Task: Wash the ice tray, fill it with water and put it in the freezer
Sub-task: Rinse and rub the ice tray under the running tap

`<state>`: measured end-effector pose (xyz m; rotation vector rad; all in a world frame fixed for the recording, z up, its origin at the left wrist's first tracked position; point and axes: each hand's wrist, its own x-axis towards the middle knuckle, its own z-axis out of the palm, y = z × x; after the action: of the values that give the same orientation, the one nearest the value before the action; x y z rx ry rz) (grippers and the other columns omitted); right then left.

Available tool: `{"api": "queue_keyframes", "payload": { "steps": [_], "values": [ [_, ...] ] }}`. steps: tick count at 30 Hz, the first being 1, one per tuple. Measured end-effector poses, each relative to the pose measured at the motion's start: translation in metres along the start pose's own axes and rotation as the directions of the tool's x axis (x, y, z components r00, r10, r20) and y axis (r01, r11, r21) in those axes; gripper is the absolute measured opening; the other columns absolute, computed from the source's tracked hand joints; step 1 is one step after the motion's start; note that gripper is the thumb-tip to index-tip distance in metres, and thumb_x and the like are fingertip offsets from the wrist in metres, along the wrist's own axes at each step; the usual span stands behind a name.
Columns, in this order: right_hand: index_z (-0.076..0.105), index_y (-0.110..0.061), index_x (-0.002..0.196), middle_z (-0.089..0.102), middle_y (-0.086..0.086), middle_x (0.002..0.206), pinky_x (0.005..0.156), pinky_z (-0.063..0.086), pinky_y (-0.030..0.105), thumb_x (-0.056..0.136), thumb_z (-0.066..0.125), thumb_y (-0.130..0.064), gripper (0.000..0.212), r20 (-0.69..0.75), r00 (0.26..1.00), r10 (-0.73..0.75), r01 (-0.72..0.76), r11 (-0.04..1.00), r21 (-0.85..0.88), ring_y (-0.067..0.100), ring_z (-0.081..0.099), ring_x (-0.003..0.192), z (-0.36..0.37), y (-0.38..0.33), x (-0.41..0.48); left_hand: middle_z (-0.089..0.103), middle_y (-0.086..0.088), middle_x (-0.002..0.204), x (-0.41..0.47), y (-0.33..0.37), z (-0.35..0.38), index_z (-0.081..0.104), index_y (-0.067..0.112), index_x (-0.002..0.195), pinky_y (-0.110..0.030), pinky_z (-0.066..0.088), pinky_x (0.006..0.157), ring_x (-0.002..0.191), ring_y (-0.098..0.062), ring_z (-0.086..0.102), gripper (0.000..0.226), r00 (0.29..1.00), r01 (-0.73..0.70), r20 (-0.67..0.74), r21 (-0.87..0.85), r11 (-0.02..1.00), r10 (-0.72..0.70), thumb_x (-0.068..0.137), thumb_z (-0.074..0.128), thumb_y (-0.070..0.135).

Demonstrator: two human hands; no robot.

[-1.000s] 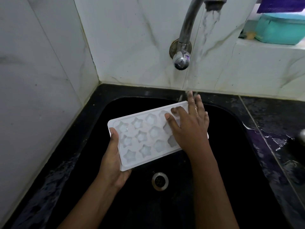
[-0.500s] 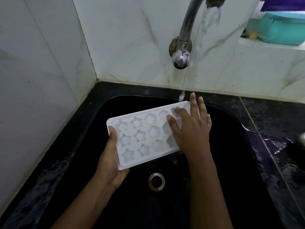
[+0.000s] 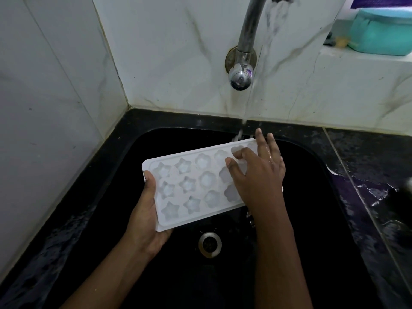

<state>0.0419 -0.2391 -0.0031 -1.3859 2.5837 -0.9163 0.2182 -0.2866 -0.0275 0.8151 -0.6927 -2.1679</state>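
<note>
One black sink [image 3: 316, 197] fills the view, with one tap [image 3: 249, 30] running above it and one teal tub [image 3: 381, 32] on the ledge. One white ice tray [image 3: 196, 188] is held over the basin, three rows of moulds, six of them stars. The left hand [image 3: 145, 215] grips its left end. The right hand [image 3: 258, 175] lies spread on its right end under the stream, covering several moulds. One drain [image 3: 210, 244] sits below.

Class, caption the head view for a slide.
Left hand grips a white ice tray over the sink; right hand rests on it under the running tap.
</note>
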Motion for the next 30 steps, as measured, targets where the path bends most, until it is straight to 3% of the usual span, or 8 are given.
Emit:
{"api": "queue_keyframes", "payload": {
  "steps": [9, 30],
  "values": [
    [0.062, -0.025, 0.108, 0.008, -0.004, 0.159, 0.114, 0.003, 0.045, 0.092, 0.053, -0.043, 0.026, -0.017, 1.0, -0.011, 0.011, 1.0, 0.006, 0.012, -0.007, 0.145, -0.002, -0.0011, -0.0028, 0.068, -0.011, 0.123, -0.0017, 0.0016, -0.0017, 0.056, 0.017, 0.129, -0.044, 0.057, 0.087, 0.111, -0.028, 0.067, 0.07, 1.0, -0.022, 0.001, 0.022, 1.0, 0.022, 0.083, 0.033, 0.064],
    [0.062, -0.026, 0.113, 0.007, -0.003, 0.159, 0.115, 0.003, 0.044, 0.092, 0.053, -0.042, 0.028, -0.012, 1.0, -0.013, 0.013, 1.0, 0.002, 0.013, -0.007, 0.145, -0.0047, 0.0026, -0.0055, 0.072, -0.009, 0.116, -0.0024, -0.0009, 0.001, 0.06, 0.018, 0.122, -0.042, 0.059, 0.081, 0.103, -0.026, 0.07, 0.065, 1.0, -0.008, 0.003, -0.004, 1.0, 0.008, 0.084, 0.033, 0.063]
  ]
}}
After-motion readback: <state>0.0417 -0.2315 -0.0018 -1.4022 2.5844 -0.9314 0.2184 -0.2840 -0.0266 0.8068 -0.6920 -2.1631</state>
